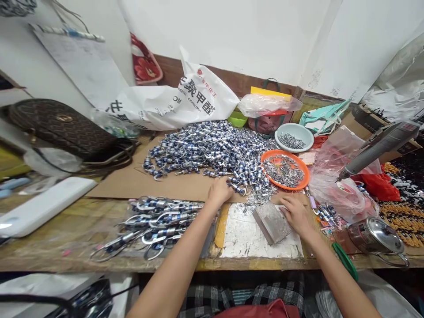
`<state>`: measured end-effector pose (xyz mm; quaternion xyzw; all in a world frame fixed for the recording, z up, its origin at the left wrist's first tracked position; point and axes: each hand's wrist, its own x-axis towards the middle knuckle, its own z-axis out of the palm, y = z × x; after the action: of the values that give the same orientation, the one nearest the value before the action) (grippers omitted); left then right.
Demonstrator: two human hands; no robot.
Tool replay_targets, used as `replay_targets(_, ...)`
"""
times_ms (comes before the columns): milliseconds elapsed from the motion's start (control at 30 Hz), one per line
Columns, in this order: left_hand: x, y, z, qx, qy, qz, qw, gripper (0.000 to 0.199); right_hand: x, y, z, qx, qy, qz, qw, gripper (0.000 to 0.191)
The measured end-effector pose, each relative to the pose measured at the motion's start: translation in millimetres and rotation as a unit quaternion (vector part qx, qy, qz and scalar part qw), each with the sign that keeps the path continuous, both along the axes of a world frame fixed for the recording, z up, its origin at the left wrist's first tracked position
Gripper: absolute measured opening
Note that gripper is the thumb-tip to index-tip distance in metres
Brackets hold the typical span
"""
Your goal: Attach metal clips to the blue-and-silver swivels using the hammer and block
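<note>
My left hand (220, 193) is at the front edge of a pile of silver-and-blue metal hook clasps (202, 145). Its fingers are closed together at the end of one clasp (237, 187); the fingertips are partly hidden. My right hand (296, 214) rests beside a grey metal block (271, 224), fingers apart and slightly bent, the fingertips just beyond the block's right edge. Under the block lies a worn white board (236, 240). Small flat metal pieces (253, 198) are scattered between my hands, spilling toward the orange tray (306, 174), which holds more of them.
Bundled hook clasps (162, 225) lie left of my left forearm. A pale blue bowl (309, 137) of metal pins stands behind the tray. At right are an electric screwdriver (377, 150), plastic bags (351, 198) and a lidded metal cup (377, 236). A brown bag (62, 128) stands left.
</note>
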<state>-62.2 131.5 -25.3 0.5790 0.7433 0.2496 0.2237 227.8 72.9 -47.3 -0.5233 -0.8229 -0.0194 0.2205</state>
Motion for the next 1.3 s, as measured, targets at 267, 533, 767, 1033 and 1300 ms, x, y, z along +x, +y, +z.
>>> replay_targets(267, 13.1, -39.6, 23.1, 0.09, -0.183, -0.017, 0.979, 0.031, -9.3, 31.0, -9.7, -0.009, 0.049, 0.053, 0.997, 0.016)
replay_targets(533, 61.0, -104.6, 27.8, 0.152, -0.352, -0.216, 0.898, 0.038, -35.6, 53.6, -6.7, -0.033, 0.082, 0.053, 0.995, 0.039)
replay_targets(767, 64.8, -127.8, -5.6, 0.182, -0.34, -0.132, 0.913, 0.024, -42.2, 60.0, -14.4, -0.017, 0.149, -0.012, 0.989, 0.021)
replay_targets(1033, 51.6, -146.1, -35.1, 0.245, -0.284, -0.036, 0.926, 0.038, -39.2, 60.3, -13.6, -0.003, 0.237, -0.046, 0.97, 0.021)
replay_targets(1300, 29.4, -149.5, -50.0, 0.246, -0.216, -0.004, 0.945, 0.046, -38.3, 50.4, -3.6, 0.034, 0.3, -0.055, 0.952, 0.023)
